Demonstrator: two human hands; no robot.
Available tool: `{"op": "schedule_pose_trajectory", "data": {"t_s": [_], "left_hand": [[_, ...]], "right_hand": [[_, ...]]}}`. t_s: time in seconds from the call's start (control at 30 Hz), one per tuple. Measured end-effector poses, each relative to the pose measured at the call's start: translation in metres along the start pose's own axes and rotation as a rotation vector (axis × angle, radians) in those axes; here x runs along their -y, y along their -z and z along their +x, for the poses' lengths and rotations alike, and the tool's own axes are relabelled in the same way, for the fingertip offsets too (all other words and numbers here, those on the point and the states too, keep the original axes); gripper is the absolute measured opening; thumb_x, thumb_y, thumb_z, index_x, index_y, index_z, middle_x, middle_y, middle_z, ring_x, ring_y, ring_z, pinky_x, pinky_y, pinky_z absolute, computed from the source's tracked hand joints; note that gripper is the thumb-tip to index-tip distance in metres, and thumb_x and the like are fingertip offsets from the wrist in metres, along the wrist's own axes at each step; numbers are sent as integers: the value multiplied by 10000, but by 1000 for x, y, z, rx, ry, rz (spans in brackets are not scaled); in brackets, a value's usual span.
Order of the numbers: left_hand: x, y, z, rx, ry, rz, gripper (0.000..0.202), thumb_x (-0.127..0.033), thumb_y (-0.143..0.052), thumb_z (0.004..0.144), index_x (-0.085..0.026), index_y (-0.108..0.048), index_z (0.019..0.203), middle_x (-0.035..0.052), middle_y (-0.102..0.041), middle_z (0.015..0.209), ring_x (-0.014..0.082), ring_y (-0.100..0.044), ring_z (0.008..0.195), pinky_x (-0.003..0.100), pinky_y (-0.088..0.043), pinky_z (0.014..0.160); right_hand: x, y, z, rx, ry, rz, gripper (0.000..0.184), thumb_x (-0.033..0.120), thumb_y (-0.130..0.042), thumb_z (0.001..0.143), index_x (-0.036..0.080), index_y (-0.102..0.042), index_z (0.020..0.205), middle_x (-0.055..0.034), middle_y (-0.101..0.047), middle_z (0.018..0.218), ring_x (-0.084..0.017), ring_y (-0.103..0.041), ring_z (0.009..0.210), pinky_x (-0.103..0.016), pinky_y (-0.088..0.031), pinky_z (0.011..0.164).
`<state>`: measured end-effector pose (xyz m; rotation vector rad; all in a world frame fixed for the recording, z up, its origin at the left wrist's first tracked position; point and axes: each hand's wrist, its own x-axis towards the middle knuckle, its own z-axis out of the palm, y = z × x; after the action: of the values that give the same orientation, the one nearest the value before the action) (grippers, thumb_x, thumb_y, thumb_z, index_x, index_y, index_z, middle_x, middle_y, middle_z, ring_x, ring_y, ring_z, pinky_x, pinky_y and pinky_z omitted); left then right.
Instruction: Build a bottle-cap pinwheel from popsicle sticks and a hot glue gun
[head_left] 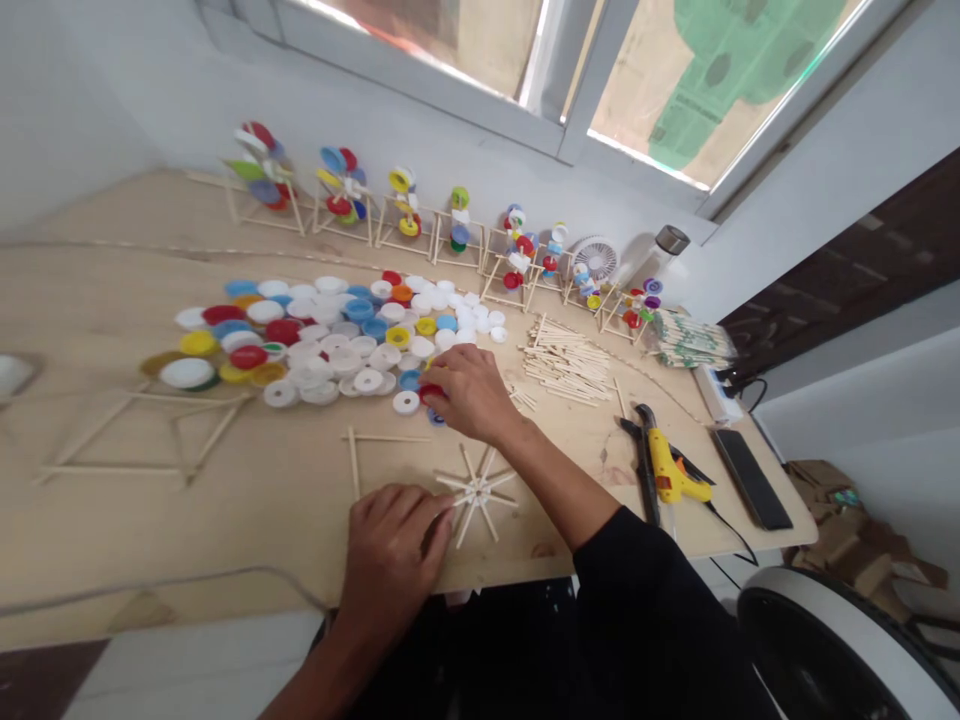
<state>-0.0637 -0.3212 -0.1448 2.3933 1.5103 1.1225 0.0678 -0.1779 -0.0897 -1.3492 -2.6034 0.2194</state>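
wooden tabletop [262, 510], seen from above, bearing all parts. across its middle, a broad heap of plastic bottle caps [330, 350], mostly white, with red, blue, yellow and orange among them. behind the heap, a row of cap-bladed wheels [460, 215] mounted on stick stands. near left, a flat four-sided stick frame [112, 468]. right hand [469, 390], reaching over the near right edge of the heap: fingers bent downward, tips at a red bottle cap [431, 392], which lies under and just left of them; whether they are clamped on it cannot be told. left hand [394, 540], resting low near the table's front edge: fingers curled, thumb and forefinger close together at the tip of one spoke; a firm pinch cannot be confirmed. right of the heap, a loose pile of wooden sticks [566, 365]. farther right, a yellow glue gun [667, 470]. eight-spoked stick star [478, 493], flat on the wood, immediately right of the left hand and below the right wrist. beyond the left hand, two sticks meeting in a corner [386, 437].
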Motion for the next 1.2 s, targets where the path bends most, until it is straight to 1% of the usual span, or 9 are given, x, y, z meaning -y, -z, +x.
{"op": "schedule_pose_trajectory", "data": {"t_s": [0.17,0.27,0.33,0.43,0.57,0.73,0.87,1.0,1.2], "left_hand": [[8,7,-5,-17,14,32,201,-203,-533,924,-245,-716,852,25,-729,736,233,-647,753,398,-400,746],[11,10,-8,-16,9,36,197,-196,-530,925,-237,-709,855,28,-734,743,235,-653,753,402,-402,751],[11,11,-9,-2,9,43,197,-198,-528,928,-235,-708,855,28,-737,748,238,-655,756,404,-401,751],[12,10,-10,10,8,62,195,-210,-531,936,-233,-711,865,28,-738,749,245,-655,758,413,-397,761],[14,7,-11,16,-13,79,189,-225,-538,944,-227,-718,887,33,-745,764,255,-659,771,425,-393,775],[13,6,-12,39,9,66,198,-244,-530,946,-252,-726,918,26,-754,780,261,-663,789,435,-395,790],[12,7,-11,34,23,59,215,-253,-522,948,-245,-731,898,33,-756,773,266,-662,783,438,-392,780],[11,7,-11,39,42,52,219,-255,-524,942,-253,-738,896,28,-754,760,262,-660,784,433,-392,781],[8,9,-8,31,23,55,204,-239,-531,937,-240,-722,866,35,-749,767,261,-662,782,433,-391,775]], "right_hand": [[15,-6,5,14,95,-147,162,294,-637,957,217,-735,1060,-94,-682,1150,-289,-486,1168,-456,-367,1008],[22,-10,10,19,135,-240,150,275,-630,953,202,-733,1035,-109,-682,1115,-295,-507,1130,-467,-375,998],[25,-14,13,10,150,-281,157,234,-581,977,209,-727,1030,-114,-684,1108,-292,-520,1111,-476,-380,991],[28,-17,16,1,170,-317,255,172,-466,1021,211,-718,1021,-124,-688,1099,-291,-535,1105,-490,-387,985],[29,-19,16,8,164,-326,306,143,-405,1039,200,-706,1053,-134,-694,1106,-293,-545,1124,-494,-380,1000],[28,-16,12,31,177,-320,338,138,-369,1052,201,-700,1084,-123,-700,1115,-287,-551,1126,-485,-381,1002],[28,-14,8,24,173,-319,311,147,-411,1044,211,-715,1041,-127,-692,1147,-288,-553,1127,-485,-395,993],[27,-13,6,37,166,-310,291,137,-447,1031,215,-725,1002,-125,-711,1102,-289,-560,1113,-486,-397,992],[27,-9,7,55,151,-311,279,109,-443,1013,175,-714,1002,-147,-724,1074,-296,-583,1066,-495,-388,978]]}}
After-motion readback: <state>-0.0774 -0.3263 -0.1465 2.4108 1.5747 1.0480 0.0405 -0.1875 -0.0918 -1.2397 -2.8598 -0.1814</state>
